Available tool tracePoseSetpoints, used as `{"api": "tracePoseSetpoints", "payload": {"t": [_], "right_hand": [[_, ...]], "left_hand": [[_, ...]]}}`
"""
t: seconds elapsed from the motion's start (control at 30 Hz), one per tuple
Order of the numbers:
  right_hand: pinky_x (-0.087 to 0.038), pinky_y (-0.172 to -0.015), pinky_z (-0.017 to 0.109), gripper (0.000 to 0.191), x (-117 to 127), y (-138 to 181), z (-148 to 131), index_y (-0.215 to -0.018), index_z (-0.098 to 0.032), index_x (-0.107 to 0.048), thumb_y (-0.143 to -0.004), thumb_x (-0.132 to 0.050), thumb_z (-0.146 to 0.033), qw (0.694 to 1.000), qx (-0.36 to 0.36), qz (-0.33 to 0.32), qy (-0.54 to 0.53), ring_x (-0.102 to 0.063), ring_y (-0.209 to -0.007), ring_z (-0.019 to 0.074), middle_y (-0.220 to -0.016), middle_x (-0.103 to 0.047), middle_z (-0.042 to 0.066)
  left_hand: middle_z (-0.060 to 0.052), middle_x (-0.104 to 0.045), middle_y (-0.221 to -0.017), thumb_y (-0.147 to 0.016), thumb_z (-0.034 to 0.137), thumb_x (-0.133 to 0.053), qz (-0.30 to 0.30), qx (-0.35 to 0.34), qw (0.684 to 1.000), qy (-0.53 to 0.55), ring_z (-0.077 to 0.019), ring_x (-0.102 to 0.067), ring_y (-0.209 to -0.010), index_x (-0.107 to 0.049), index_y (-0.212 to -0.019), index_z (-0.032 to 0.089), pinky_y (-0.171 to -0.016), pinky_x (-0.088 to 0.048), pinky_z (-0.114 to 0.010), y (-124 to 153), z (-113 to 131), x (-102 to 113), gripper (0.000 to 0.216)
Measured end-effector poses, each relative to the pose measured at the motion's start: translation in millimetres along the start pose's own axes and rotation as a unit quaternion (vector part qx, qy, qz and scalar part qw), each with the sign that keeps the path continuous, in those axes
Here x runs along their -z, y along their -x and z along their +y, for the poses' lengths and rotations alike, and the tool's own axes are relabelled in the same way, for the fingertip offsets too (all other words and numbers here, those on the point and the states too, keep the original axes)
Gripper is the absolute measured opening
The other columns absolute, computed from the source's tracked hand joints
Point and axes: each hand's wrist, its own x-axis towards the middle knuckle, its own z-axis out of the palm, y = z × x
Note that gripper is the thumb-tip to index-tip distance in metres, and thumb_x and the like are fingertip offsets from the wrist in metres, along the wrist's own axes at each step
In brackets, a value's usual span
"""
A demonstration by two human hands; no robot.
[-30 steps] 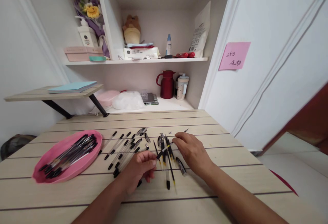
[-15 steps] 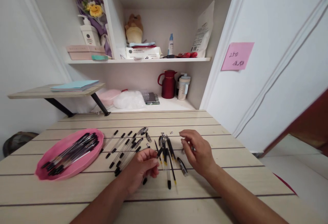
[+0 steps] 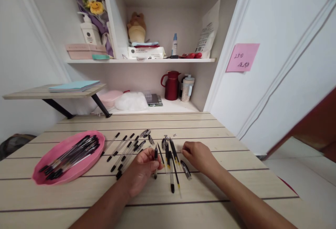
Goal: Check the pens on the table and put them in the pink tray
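Since half a second ago, the pen in the left hand has swung from leaning rightward to nearly upright in the view, its pointed end toward the shelves. The right hand has dropped lower, and its fingers, spread apart then, are now curled together.

The left hand grips the pen narrowly between thumb and fingers, above the near half of the wooden table. The right hand is bunched just to the right of a group of black refills with yellow ends; whether it pinches anything cannot be told, as its fingertips are partly hidden.

Between the hands and slightly nearer the person, a clear barrel with a black end lies beside the refills. A clipped pen cap rests below the right hand, and a small silver piece lies beyond the refills. Left of the left hand, several clear barrels with black ends lie slanted, with more caps past them. Farther left, a pink tray holds a bundle of dark-ended pens.
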Motion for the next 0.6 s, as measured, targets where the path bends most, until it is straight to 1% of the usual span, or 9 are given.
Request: {"api": "tracePoseSetpoints", "payload": {"t": [0.07, 0.13, 0.23, 0.3, 0.4, 0.47, 0.53, 0.6], "right_hand": [[-0.029, -0.052, 0.023, 0.016, -1.4, 2.4, -0.7, -0.069, -0.019, -0.059, -0.075, -0.048, -0.028, 0.999, -0.009, -0.031, 0.013, -0.055, -0.063, 0.0154, -0.066, -0.063, 0.004], [-0.029, -0.051, 0.023, 0.014, -3.1, 6.8, -3.0, -0.076, -0.019, -0.059, -0.07, -0.054, -0.03, 0.998, -0.008, -0.061, 0.013, -0.056, -0.062, 0.016, -0.068, -0.063, 0.005], [-0.03, -0.051, 0.023, 0.024, -5.5, 13.6, -7.0, -0.086, -0.018, -0.057, -0.064, -0.059, -0.027, 0.996, -0.004, -0.09, 0.008, -0.057, -0.062, 0.0163, -0.069, -0.063, 0.005], [-0.031, -0.051, 0.023, 0.027, -5.7, 14.9, -6.8, -0.09, -0.018, -0.056, -0.063, -0.059, -0.022, 0.996, 0.0, -0.094, -0.006, -0.056, -0.062, 0.0156, -0.07, -0.063, 0.005], [-0.034, -0.054, 0.022, 0.031, -2.5, 10.3, -0.9, -0.094, -0.017, -0.055, -0.064, -0.054, -0.014, 0.996, -0.006, -0.07, -0.061, -0.056, -0.062, 0.0139, -0.07, -0.062, 0.003], [-0.036, -0.054, 0.021, 0.027, 1.0, 5.3, 4.2, -0.091, -0.017, -0.057, -0.066, -0.049, -0.011, 0.993, -0.024, -0.055, -0.107, -0.055, -0.06, 0.0126, -0.067, -0.062, 0.002], [-0.036, -0.053, 0.02, 0.021, 3.5, 1.3, 7.2, -0.082, -0.017, -0.059, -0.068, -0.044, -0.011, 0.987, -0.039, -0.062, -0.144, -0.054, -0.056, 0.0116, -0.064, -0.062, 0.001], [-0.036, -0.052, 0.02, 0.018, 3.5, -0.8, 8.1, -0.074, -0.018, -0.06, -0.069, -0.043, -0.014, 0.984, -0.04, -0.071, -0.158, -0.054, -0.055, 0.0115, -0.064, -0.062, 0.001]], "left_hand": [[0.0, -0.057, -0.071, -0.063, 0.017, -0.065, 0.003, -0.006, 1.0, 0.0, -0.0119, -0.055, -0.068, -0.056, -0.073, 0.016, -0.067, -0.037, -0.024, -0.7, -1.8, 0.5, 0.014], [0.0, -0.057, -0.072, -0.064, 0.017, -0.065, 0.008, -0.013, 1.0, 0.001, -0.012, -0.055, -0.069, -0.056, -0.074, 0.017, -0.067, -0.037, -0.024, -1.1, -3.1, 0.5, 0.013], [0.0, -0.058, -0.073, -0.064, 0.017, -0.065, 0.016, -0.013, 1.0, 0.005, -0.012, -0.055, -0.07, -0.055, -0.074, 0.017, -0.069, -0.038, -0.025, -1.0, -3.5, -0.7, 0.013], [-0.001, -0.059, -0.073, -0.064, 0.019, -0.065, 0.023, -0.007, 1.0, -0.005, -0.0122, -0.055, -0.069, -0.055, -0.073, 0.017, -0.068, -0.038, -0.025, -0.8, -3.3, -2.1, 0.015], [-0.002, -0.06, -0.071, -0.065, 0.023, -0.065, 0.032, -0.006, 0.999, -0.037, -0.0126, -0.055, -0.067, -0.054, -0.073, 0.016, -0.064, -0.037, -0.023, -0.7, -3.8, -3.8, 0.016], [-0.001, -0.06, -0.07, -0.066, 0.026, -0.064, 0.031, -0.006, 0.998, -0.053, -0.0121, -0.055, -0.066, -0.053, -0.074, 0.016, -0.062, -0.036, -0.022, -0.9, -5.1, -4.5, 0.017], [-0.001, -0.059, -0.07, -0.068, 0.027, -0.063, 0.028, -0.004, 0.998, -0.058, -0.0114, -0.055, -0.065, -0.052, -0.076, 0.016, -0.06, -0.035, -0.021, -1.1, -6.9, -4.9, 0.017], [-0.001, -0.059, -0.07, -0.069, 0.028, -0.062, 0.027, -0.001, 0.998, -0.056, -0.0113, -0.055, -0.065, -0.052, -0.078, 0.016, -0.058, -0.034, -0.021, -1.1, -8.5, -5.0, 0.017]]}}
